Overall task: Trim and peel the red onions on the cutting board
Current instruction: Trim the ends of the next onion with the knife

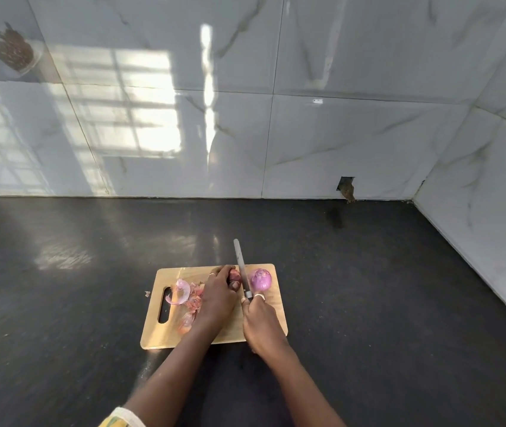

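A dark-skinned red onion (235, 276) sits near the far edge of the wooden cutting board (159, 334), around the middle, gripped under the curled fingers of the left hand (219, 295). Just to its right on the board lies a second onion (261, 279), peeled and pale purple, touched by neither hand. Between the two runs the blade of a knife (240, 266), pointing away from the person and reaching past the board's far edge — its handle is clamped in the closed fingers of the right hand (259, 322), which wears a ring (259, 296). Whether the blade has entered the held onion cannot be told. Loose purple and papery peels (183, 292) are heaped on the board's left half, beside its handle slot (165, 305). The board rests on a dark countertop (60, 303) — behind it rises a glossy, marble-patterned tiled wall (338, 134).
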